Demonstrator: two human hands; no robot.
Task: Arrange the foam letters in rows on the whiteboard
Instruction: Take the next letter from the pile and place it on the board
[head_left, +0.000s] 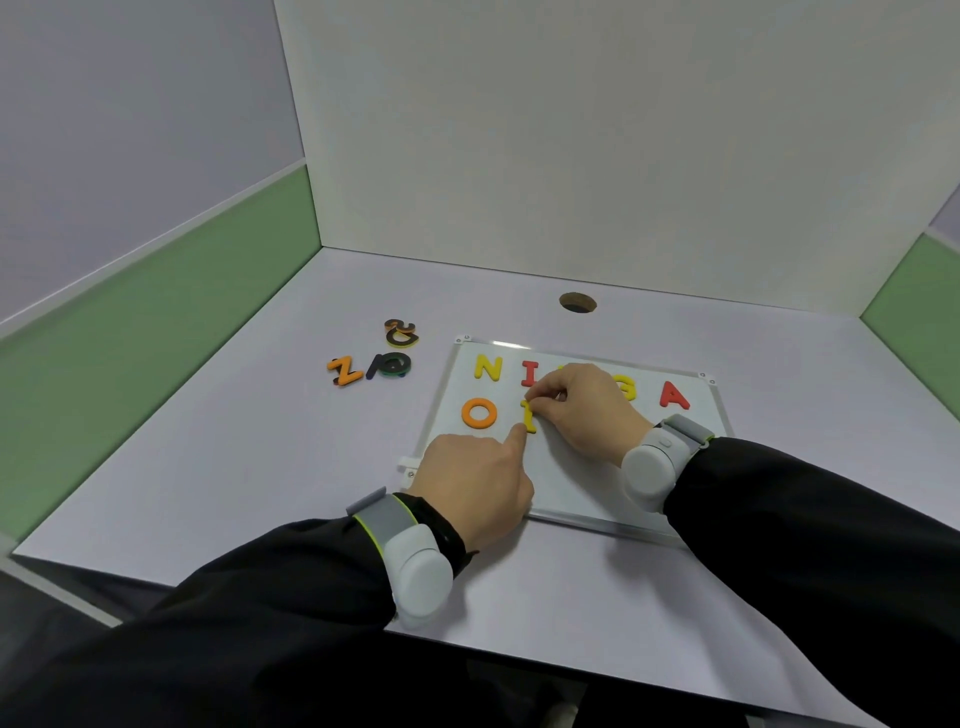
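Roughly halfway: on the whiteboard (561, 488) a top row runs N (488, 367) to A (674, 396), and a second row holds an O (479, 412). Right hand (582, 410) pinches a yellow letter (528, 418) beside the O, left hand (475, 480) steadying it with one fingertip; a few loose letters (382, 351) wait on the table (249, 447).

Whiteboard (452, 395): N, I, A, O; desk (260, 441): Z.
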